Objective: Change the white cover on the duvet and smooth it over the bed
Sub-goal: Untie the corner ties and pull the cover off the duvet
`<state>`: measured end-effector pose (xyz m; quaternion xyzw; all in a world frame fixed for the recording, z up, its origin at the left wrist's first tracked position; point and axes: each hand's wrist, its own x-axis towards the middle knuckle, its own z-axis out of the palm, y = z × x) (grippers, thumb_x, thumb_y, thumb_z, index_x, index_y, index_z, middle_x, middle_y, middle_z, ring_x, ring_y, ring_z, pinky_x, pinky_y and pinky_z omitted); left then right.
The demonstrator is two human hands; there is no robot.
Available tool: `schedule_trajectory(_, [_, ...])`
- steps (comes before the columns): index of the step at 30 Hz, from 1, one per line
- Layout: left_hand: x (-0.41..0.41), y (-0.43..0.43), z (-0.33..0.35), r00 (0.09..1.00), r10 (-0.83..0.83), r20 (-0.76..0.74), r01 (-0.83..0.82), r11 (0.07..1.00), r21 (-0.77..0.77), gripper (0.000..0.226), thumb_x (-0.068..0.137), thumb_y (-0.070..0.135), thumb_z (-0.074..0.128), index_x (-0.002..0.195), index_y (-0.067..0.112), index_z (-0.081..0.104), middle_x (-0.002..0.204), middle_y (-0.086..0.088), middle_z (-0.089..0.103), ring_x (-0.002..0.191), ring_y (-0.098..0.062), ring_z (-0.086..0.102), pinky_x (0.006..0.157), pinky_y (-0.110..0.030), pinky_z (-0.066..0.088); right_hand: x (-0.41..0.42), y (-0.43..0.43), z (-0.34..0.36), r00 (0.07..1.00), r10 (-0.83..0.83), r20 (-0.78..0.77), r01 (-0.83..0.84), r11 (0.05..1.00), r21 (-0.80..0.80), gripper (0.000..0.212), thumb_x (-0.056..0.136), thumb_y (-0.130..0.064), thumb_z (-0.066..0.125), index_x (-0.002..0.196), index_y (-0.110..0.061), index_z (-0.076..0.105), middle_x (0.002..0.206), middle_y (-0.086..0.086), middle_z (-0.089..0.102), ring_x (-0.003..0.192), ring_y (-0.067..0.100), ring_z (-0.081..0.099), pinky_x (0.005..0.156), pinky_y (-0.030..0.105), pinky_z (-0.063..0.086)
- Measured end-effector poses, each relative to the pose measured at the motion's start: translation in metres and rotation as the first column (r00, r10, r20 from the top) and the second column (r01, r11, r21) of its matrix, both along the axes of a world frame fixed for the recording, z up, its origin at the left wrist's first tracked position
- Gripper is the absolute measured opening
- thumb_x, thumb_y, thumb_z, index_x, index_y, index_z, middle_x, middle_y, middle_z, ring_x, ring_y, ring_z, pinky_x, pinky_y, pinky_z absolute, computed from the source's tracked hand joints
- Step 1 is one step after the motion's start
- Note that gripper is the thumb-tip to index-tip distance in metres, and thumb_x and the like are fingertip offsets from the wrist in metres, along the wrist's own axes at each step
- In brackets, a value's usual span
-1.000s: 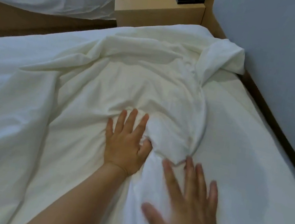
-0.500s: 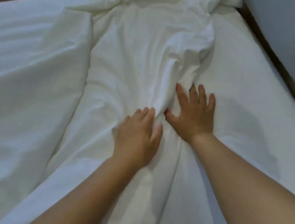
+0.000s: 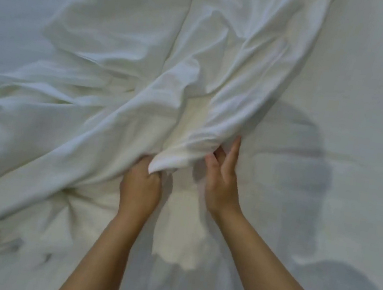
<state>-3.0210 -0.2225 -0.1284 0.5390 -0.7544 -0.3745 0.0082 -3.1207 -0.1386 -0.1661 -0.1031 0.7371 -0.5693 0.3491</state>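
White cover (image 3: 196, 77) lies bunched in a long ridge down the middle of the bed (image 3: 359, 102). Its long axis runs away from the person, and its near end is a raised fold just beyond both hands.

Head view: the left hand (image 3: 141, 184) is fisted on the fold's tip, fingers curled round the cloth. The right hand (image 3: 222, 183) stands edge-on just beside it, fingers (image 3: 235, 149) slipped under the fold's right edge (whether they pinch it I cannot tell). Both hands are about equally near. The cover's far end is cut off at the top, and blur hides how the layers lie.
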Motion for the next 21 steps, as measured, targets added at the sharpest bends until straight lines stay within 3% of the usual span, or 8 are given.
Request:
schedule_trajectory(3, [0.011,-0.023,0.043,0.890,0.349,-0.293,-0.226,0.896,0.381,0.021,0.088,0.016,0.053,0.082,0.020,0.072,0.072,0.008,0.071,0.068,-0.007,0.065,0.059,-0.015,0.047,0.027,-0.009,0.012,0.880,-0.177,0.440,0.244,0.965,-0.099,0.053,0.099,-0.042,0.034,0.148,-0.033,0.016,0.123,-0.014,0.055,0.106,0.008,0.055,0.087,0.024,0.040])
schedule_trajectory(6, [0.031,-0.037,0.080,0.820,0.557,-0.134,-0.188,0.483,0.855,0.028,0.083,0.025,0.053,0.076,0.010,0.076,0.070,-0.007,0.071,0.060,-0.020,0.069,0.053,-0.025,0.054,0.063,-0.020,0.024,0.781,-0.035,0.624,0.111,0.990,-0.084,0.069,0.083,-0.065,0.037,0.142,-0.032,0.035,0.134,-0.005,0.052,0.115,0.009,0.050,0.100,0.037,0.033])
schedule_trajectory(9, [0.042,-0.053,0.098,0.837,0.548,-0.011,-0.214,0.345,0.914,0.039,0.092,0.034,0.046,0.105,0.003,0.065,0.085,-0.016,0.066,0.072,-0.030,0.065,0.067,-0.036,0.051,0.099,-0.037,0.039,0.684,0.136,0.716,0.034,0.975,-0.218,0.084,0.066,-0.076,0.041,0.133,-0.026,0.051,0.111,-0.003,0.067,0.099,0.013,0.062,0.092,0.037,0.044])
schedule_trajectory(11, [0.044,-0.057,0.102,0.782,0.614,-0.106,-0.269,0.486,0.832,0.031,0.095,0.032,0.049,0.106,0.008,0.064,0.091,-0.011,0.068,0.078,-0.024,0.066,0.065,-0.031,0.054,0.112,-0.050,0.048,0.655,0.129,0.745,0.105,0.960,-0.259,0.075,0.077,-0.074,0.042,0.127,-0.020,0.058,0.123,0.013,0.063,0.112,0.030,0.060,0.101,0.044,0.044])
schedule_trajectory(14, [0.056,-0.066,0.103,0.901,0.274,-0.336,-0.192,0.947,0.258,0.024,0.093,0.036,0.053,0.087,0.015,0.063,0.086,0.002,0.068,0.078,-0.010,0.064,0.071,-0.029,0.051,0.118,-0.067,0.066,0.751,0.044,0.659,0.159,0.957,-0.245,0.045,0.093,-0.045,0.050,0.117,-0.008,0.063,0.117,0.018,0.064,0.101,0.031,0.060,0.090,0.041,0.048])
schedule_trajectory(16, [0.074,-0.074,0.105,0.934,0.007,-0.358,-0.002,1.000,0.014,0.027,0.088,0.048,0.052,0.090,0.024,0.065,0.083,0.014,0.066,0.078,-0.001,0.061,0.073,-0.025,0.048,0.117,-0.078,0.079,0.844,-0.020,0.536,0.151,0.968,-0.203,0.030,0.094,-0.023,0.051,0.110,0.000,0.062,0.108,0.017,0.067,0.097,0.033,0.064,0.087,0.044,0.053])
schedule_trajectory(19, [0.105,-0.075,0.101,0.927,-0.250,-0.281,0.285,0.954,0.089,0.030,0.076,0.064,0.049,0.100,0.047,0.056,0.094,0.028,0.062,0.090,0.013,0.057,0.072,-0.010,0.043,0.122,-0.093,0.099,0.936,-0.198,0.292,0.209,0.978,-0.006,0.025,0.093,-0.018,0.048,0.094,0.002,0.063,0.095,0.017,0.069,0.093,0.034,0.065,0.085,0.047,0.054])
schedule_trajectory(21, [0.118,-0.071,0.093,0.910,-0.312,-0.274,0.356,0.926,0.129,0.037,0.076,0.060,0.051,0.105,0.038,0.059,0.096,0.019,0.064,0.088,0.008,0.059,0.074,-0.015,0.046,0.131,-0.100,0.107,0.940,-0.328,0.093,0.319,0.942,0.101,0.025,0.093,-0.016,0.045,0.078,0.000,0.057,0.081,0.014,0.064,0.082,0.032,0.061,0.078,0.042,0.051])
